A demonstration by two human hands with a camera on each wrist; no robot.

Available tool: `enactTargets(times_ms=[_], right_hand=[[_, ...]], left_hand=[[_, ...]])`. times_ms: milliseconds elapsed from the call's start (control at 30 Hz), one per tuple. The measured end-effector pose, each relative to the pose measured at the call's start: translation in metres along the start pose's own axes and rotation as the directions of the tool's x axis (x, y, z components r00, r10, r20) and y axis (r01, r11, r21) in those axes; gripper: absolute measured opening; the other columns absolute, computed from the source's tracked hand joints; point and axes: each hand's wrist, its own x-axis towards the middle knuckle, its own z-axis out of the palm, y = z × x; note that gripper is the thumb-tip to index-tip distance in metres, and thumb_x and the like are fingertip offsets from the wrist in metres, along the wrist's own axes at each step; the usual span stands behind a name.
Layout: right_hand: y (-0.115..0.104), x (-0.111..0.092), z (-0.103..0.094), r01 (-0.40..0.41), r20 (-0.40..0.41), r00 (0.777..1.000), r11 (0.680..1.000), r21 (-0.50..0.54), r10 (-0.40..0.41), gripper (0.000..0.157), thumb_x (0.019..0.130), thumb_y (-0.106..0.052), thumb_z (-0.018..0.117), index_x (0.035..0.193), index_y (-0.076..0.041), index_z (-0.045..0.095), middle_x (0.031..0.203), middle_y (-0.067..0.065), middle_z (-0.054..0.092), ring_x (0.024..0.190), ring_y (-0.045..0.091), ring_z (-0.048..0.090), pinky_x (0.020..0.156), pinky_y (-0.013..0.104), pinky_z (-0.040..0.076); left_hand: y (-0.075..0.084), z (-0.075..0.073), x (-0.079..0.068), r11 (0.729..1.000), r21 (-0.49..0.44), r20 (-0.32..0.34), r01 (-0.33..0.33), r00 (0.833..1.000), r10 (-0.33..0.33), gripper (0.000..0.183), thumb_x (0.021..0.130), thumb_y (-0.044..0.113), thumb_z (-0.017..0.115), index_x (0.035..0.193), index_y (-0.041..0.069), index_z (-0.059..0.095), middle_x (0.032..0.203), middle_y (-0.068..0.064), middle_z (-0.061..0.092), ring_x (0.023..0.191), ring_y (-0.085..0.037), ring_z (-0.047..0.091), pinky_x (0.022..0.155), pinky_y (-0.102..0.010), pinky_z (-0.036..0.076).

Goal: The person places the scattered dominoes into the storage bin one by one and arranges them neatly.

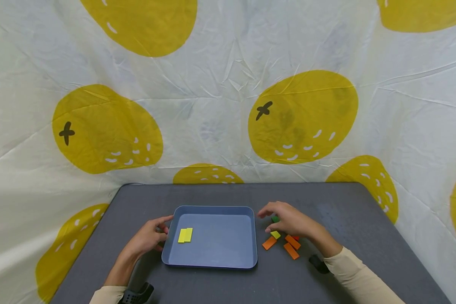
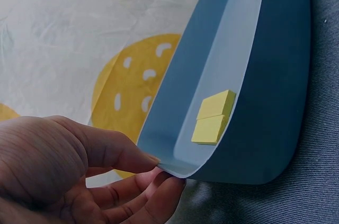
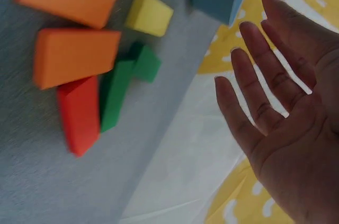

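Note:
A blue-grey tray lies on the table, with two yellow blocks side by side in its left part. My left hand is at the tray's left side; in the left wrist view its thumb and fingers pinch the rim near a corner. To the right of the tray, my right hand hovers over a loose group of blocks, fingers spread and holding nothing. Among them are several orange blocks, a yellow block, a red block and green blocks.
The dark grey table ends at a far edge just beyond the tray. Behind it hangs a white cloth printed with large yellow shapes. A dark band is on the left wrist, another by the right.

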Motion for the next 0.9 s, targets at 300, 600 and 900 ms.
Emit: enactTargets(times_ms=[300, 600, 900], right_hand=[[0.023, -0.007, 0.006, 0.009, 0.04, 0.999, 0.999, -0.05, -0.007, 0.042, 0.082, -0.015, 0.084, 0.121, -0.007, 0.071, 0.118, 0.004, 0.07, 0.111, 0.031, 0.059, 0.097, 0.048, 0.046], [0.036, -0.015, 0.014, 0.002, 0.042, 0.999, 0.998, -0.064, 0.001, 0.043, 0.078, -0.01, 0.086, 0.119, -0.009, 0.073, 0.117, 0.001, 0.069, 0.114, 0.028, 0.052, 0.095, 0.046, 0.046], [0.046, -0.02, 0.025, -0.004, 0.07, 0.997, 0.996, -0.088, 0.011, 0.043, 0.078, -0.009, 0.086, 0.118, -0.015, 0.074, 0.12, -0.002, 0.066, 0.118, 0.028, 0.048, 0.096, 0.049, 0.046]], left_hand=[[-0.004, 0.001, 0.0, 1.0, 0.019, -0.006, -0.016, 1.0, 0.016, 0.063, 0.089, -0.01, 0.059, 0.15, 0.001, 0.047, 0.096, -0.013, 0.053, 0.079, -0.025, 0.055, 0.057, -0.04, 0.054], [-0.007, 0.003, -0.007, 0.999, 0.013, -0.006, -0.033, 0.999, 0.033, 0.063, 0.089, -0.01, 0.059, 0.15, 0.001, 0.048, 0.096, -0.013, 0.054, 0.08, -0.025, 0.053, 0.057, -0.04, 0.054], [-0.008, 0.009, -0.015, 1.0, 0.015, -0.025, -0.012, 1.0, 0.013, 0.063, 0.089, -0.009, 0.06, 0.15, 0.003, 0.048, 0.098, -0.015, 0.055, 0.081, -0.025, 0.054, 0.057, -0.039, 0.055]])
